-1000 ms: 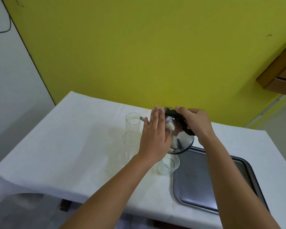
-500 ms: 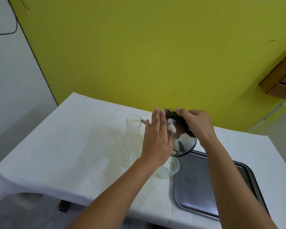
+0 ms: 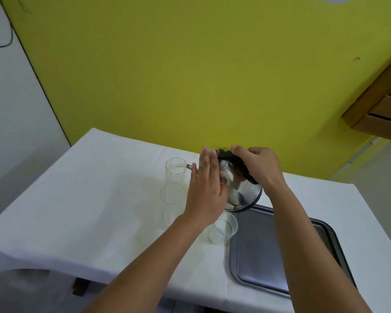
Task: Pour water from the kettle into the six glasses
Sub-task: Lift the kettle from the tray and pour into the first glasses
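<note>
A shiny steel kettle [image 3: 243, 193] with a black handle is tilted to the left, its thin spout over the rim of a tall clear glass [image 3: 176, 171]. My right hand [image 3: 259, 166] grips the black handle. Flat against the kettle's lid side rests my left hand [image 3: 207, 184], fingers together and extended. A second tall glass [image 3: 172, 195] stands just in front of the first. A shorter glass [image 3: 224, 229] sits below the kettle beside the tray. Another glass rim [image 3: 213, 150] peeks out behind my left fingertips. Other glasses are hidden.
A grey metal tray [image 3: 280, 256] lies on the right of the white-clothed table [image 3: 88, 199]. The yellow wall [image 3: 190, 75] rises right behind the table. A wooden cabinet [image 3: 382, 105] hangs at the upper right.
The hands and kettle hold almost the same pose; the view has shifted slightly downward. The kettle stays tilted at the far glass.
</note>
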`<state>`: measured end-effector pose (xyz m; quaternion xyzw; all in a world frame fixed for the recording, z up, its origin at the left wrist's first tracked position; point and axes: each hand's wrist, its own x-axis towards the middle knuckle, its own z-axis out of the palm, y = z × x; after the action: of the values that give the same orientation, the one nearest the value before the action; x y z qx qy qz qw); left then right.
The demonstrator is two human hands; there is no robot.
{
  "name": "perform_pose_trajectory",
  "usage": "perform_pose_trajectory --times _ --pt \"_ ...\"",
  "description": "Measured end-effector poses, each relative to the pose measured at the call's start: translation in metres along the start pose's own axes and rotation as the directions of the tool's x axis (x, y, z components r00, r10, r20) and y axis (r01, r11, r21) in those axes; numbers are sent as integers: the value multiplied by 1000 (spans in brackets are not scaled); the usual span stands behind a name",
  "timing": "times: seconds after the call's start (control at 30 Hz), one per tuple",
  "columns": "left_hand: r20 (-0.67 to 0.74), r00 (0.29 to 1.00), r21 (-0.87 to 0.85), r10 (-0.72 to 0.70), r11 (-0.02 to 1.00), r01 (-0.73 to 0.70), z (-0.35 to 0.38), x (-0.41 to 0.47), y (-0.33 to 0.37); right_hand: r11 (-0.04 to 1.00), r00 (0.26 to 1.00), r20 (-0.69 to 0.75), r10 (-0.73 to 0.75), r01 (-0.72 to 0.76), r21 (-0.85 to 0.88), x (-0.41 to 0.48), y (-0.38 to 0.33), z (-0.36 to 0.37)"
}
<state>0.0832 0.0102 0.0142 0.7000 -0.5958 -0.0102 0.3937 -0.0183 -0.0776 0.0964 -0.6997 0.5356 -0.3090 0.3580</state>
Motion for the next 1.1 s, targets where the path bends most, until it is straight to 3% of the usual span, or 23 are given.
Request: perform_pose_trajectory --times 1.1 --pt "31 999 19 17 1000 -18 -1 1 -10 991 999 -2 -53 53 -124 4 -10 6"
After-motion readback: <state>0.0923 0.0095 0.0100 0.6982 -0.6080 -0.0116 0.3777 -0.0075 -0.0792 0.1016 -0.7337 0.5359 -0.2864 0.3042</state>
